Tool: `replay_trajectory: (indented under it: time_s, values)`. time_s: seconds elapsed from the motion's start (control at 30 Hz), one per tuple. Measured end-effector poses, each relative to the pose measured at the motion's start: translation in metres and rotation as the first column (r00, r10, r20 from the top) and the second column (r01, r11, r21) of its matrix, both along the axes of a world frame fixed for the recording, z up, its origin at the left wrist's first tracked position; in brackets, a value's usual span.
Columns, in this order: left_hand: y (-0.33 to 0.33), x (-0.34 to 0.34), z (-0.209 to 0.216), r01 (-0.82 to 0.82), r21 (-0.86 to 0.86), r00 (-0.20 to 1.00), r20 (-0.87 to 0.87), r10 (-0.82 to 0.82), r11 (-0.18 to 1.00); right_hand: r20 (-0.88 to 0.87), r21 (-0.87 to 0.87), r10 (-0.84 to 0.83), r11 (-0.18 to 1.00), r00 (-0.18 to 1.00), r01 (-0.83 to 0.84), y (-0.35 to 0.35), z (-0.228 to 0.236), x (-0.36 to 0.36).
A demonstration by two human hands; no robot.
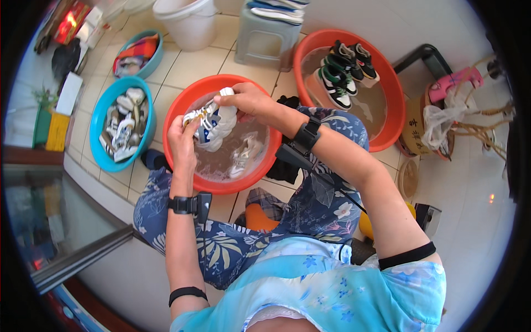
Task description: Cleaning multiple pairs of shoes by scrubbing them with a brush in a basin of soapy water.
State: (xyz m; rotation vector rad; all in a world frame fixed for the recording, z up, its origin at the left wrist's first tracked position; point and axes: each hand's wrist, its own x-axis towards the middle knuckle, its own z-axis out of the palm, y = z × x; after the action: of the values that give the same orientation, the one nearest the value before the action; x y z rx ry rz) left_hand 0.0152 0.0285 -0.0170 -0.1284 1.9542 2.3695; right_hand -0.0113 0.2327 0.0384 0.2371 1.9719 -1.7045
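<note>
Over the orange basin [182,108] of soapy water I hold a white and blue sneaker [217,126]. My left hand [181,145] grips its near end from below. My right hand [246,101] is closed on its far end at the top. A second pale sneaker [245,156] lies sunk in the water at the basin's right side. Both wrists wear black bands.
A second orange basin [387,88] at the right holds black, green and white sneakers [337,77]. A blue basin [98,119] at the left holds several white shoes; a smaller one [156,55] behind it holds cloths. A white bucket [188,22] and grey stool [265,39] stand behind.
</note>
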Motion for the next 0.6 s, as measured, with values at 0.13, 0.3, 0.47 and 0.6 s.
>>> replay_trajectory:
  time_s: [0.13,0.3,0.47,0.6]
  values:
    - [0.034,-0.010,0.031,0.112,-0.093,0.989,-0.087,-0.120,0.989,-0.072,-0.038,-0.090,0.995,0.993,0.088,0.043,0.032,-0.002]
    - [0.087,-0.021,0.091,0.080,-0.207,0.948,-0.288,-0.139,0.975,-0.100,-0.203,-0.365,0.918,0.926,0.340,0.141,0.054,-0.013]
    - [0.087,-0.019,0.051,0.084,-0.249,0.987,-0.115,-0.115,0.965,0.002,-0.365,-0.699,0.665,0.716,0.651,0.265,0.030,0.000]
    - [0.058,0.014,-0.020,0.179,-0.355,0.983,0.101,-0.153,0.917,0.146,-0.544,-0.837,0.377,0.527,0.749,0.360,-0.037,0.002]
